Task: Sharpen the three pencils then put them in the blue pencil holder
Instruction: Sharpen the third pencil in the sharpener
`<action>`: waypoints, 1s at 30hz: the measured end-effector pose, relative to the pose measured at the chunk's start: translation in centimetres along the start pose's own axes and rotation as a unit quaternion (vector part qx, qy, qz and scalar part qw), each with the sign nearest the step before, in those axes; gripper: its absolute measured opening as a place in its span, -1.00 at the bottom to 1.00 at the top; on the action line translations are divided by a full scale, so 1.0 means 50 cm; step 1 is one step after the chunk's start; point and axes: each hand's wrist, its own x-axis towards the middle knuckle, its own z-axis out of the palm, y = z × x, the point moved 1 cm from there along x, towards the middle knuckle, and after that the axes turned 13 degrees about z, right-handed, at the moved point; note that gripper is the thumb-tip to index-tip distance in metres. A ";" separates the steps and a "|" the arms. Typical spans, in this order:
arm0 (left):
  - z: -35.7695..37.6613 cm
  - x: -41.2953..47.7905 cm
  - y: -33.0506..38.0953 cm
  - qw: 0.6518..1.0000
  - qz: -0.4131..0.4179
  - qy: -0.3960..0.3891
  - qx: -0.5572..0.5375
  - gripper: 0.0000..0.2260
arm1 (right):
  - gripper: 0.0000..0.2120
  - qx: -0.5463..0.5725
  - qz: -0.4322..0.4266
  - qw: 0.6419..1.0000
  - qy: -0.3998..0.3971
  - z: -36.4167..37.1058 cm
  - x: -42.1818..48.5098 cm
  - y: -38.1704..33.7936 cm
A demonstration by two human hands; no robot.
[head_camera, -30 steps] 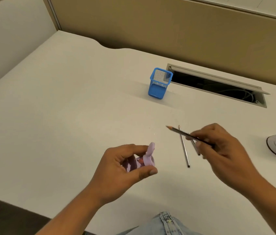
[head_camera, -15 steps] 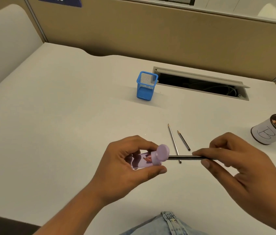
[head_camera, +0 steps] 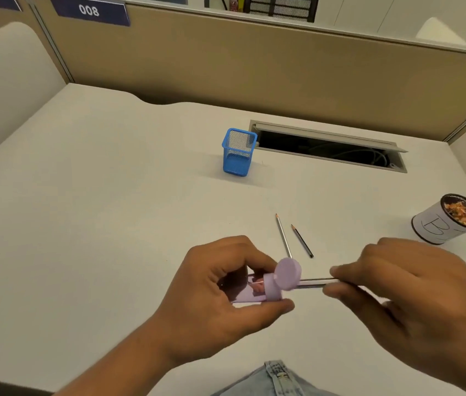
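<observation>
My left hand (head_camera: 220, 295) curls round a lilac pencil sharpener (head_camera: 263, 291), fingers over the top and thumb pressed along its near side. Its round flip lid (head_camera: 289, 273) stands open at the right end. My right hand (head_camera: 414, 295) pinches a dark pencil (head_camera: 316, 282) between thumb and fingertips and holds it level, pointing left. The pencil's far end runs behind the lid toward the sharpener's mouth, so I cannot tell how deep the tip sits. Both hands hover above the near part of the white desk (head_camera: 111, 210).

Two more pencils lie on the desk just beyond my hands, tips pointing away from me. The long grey pencil (head_camera: 283, 235) is on the left and the short dark pencil (head_camera: 302, 240) just beside it on the right, the two apart.

The blue mesh pencil holder (head_camera: 239, 152) stands upright farther back, well apart from the pencils, next to the left end of an open cable trough (head_camera: 329, 148) in the desk. At the right edge sits a white cup (head_camera: 437, 227) marked with a letter B, with orange pencil shavings inside. A tan partition (head_camera: 254, 67) closes the far side, carrying a blue label (head_camera: 90, 11) that reads 008.
</observation>
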 end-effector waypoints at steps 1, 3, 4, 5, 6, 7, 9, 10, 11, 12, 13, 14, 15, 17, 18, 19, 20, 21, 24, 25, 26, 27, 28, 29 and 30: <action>-0.002 0.004 0.000 0.999 0.029 -0.004 0.019 -0.80 | -0.69 0.045 0.066 0.996 -0.046 0.000 0.003 -0.008; -0.003 0.005 -0.004 0.995 0.080 -0.024 0.049 -0.80 | -0.54 0.170 0.244 0.937 -0.182 0.003 0.012 -0.013; -0.003 0.004 -0.007 0.993 0.098 -0.037 0.058 -0.80 | -0.52 0.217 0.303 0.901 -0.224 0.008 0.009 -0.007; -0.003 0.003 -0.009 0.992 0.102 -0.048 0.064 -0.80 | -0.52 0.228 0.321 0.886 -0.246 0.013 0.007 -0.002; -0.003 0.003 -0.010 0.992 0.091 -0.053 0.063 -0.79 | -0.53 0.221 0.312 0.889 -0.252 0.015 0.007 0.000; -0.004 0.003 -0.012 0.995 0.067 -0.052 0.057 -0.79 | -0.53 0.209 0.294 0.900 -0.244 0.015 0.009 -0.003; -0.005 0.000 -0.015 0.999 -0.002 -0.038 0.028 -0.76 | -0.58 0.168 0.231 0.935 -0.210 0.011 0.007 -0.001; -0.003 -0.003 -0.016 0.999 -0.043 -0.026 0.002 -0.76 | -0.62 0.118 0.182 0.958 -0.190 0.007 0.008 0.003; -0.001 -0.007 -0.018 0.996 -0.084 -0.015 -0.035 -0.76 | -0.68 0.051 0.109 0.982 -0.146 0.005 0.012 0.009; 0.002 -0.009 -0.019 0.990 -0.120 -0.005 -0.079 -0.77 | -0.74 -0.002 0.028 0.995 -0.093 0.004 0.013 0.015; 0.005 -0.011 -0.019 0.981 -0.149 0.004 -0.121 -0.78 | -0.74 -0.034 -0.041 0.997 -0.049 0.006 0.016 0.018; 0.006 -0.012 -0.020 0.974 -0.168 0.011 -0.150 -0.78 | -0.74 -0.053 -0.090 0.995 -0.011 0.011 0.017 0.019; 0.006 -0.014 -0.022 0.970 -0.178 0.018 -0.162 -0.78 | -0.74 -0.057 -0.100 0.993 0.005 0.014 0.019 0.016; 0.000 -0.016 -0.026 0.974 -0.173 0.023 -0.146 -0.78 | -0.73 -0.010 -0.031 0.999 -0.042 0.017 0.025 0.008; -0.006 -0.017 -0.028 0.982 -0.150 0.018 -0.113 -0.78 | -0.70 0.039 0.044 0.995 -0.083 0.025 0.027 0.003; -0.012 -0.015 -0.030 0.992 -0.107 0.004 -0.061 -0.78 | -0.64 0.110 0.138 0.974 -0.144 0.034 0.030 0.000; -0.017 -0.010 -0.029 0.999 -0.051 -0.019 -0.001 -0.78 | -0.60 0.201 0.240 0.925 -0.217 0.044 0.030 -0.001; -0.019 -0.006 -0.028 0.998 0.005 -0.045 0.044 -0.78 | -0.57 0.293 0.338 0.849 -0.282 0.055 0.028 0.003; -0.017 -0.004 -0.030 0.991 0.070 -0.085 0.074 -0.79 | -0.60 0.399 0.453 0.688 -0.403 0.064 0.022 0.019; -0.017 -0.007 -0.030 0.993 0.059 -0.080 0.070 -0.78 | -0.59 0.374 0.438 0.711 -0.404 0.064 0.021 0.022; -0.015 -0.010 -0.029 0.995 0.037 -0.070 0.063 -0.76 | -0.59 0.339 0.410 0.751 -0.392 0.062 0.019 0.023; -0.012 -0.015 -0.029 0.997 0.010 -0.057 0.054 -0.74 | -0.62 0.300 0.373 0.800 -0.363 0.059 0.019 0.023; -0.007 -0.020 -0.028 0.998 -0.019 -0.042 0.043 -0.74 | -0.69 0.267 0.329 0.848 -0.318 0.053 0.021 0.021; -0.001 -0.024 -0.028 0.998 -0.050 -0.025 0.030 -0.75 | -0.75 0.224 0.266 0.898 -0.269 0.046 0.021 0.021; 0.005 -0.027 -0.027 0.996 -0.083 -0.008 0.006 -0.77 | -0.79 0.153 0.184 0.947 -0.216 0.038 0.020 0.024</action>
